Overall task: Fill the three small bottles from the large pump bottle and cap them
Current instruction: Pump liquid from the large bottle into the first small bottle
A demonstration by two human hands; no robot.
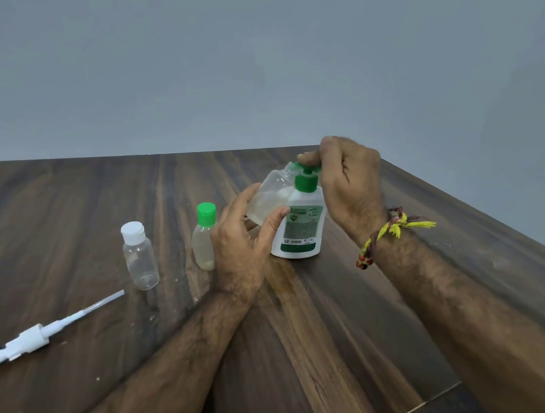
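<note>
Forearms reach in over the tabletop (307, 318): left hand (244, 241) grips a tilted, uncapped bottle (271, 193), its neck pointing up-right toward the green cap (307, 167) that right-hand fingers (309, 157) pinch just beside it.

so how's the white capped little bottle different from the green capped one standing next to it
The white-capped bottle is clear and looks empty; the green-capped bottle is cloudy, with some liquid at the bottom. The former stands alone, while the left hand partly hides the latter. Both stand upright and capped on the table.
</note>
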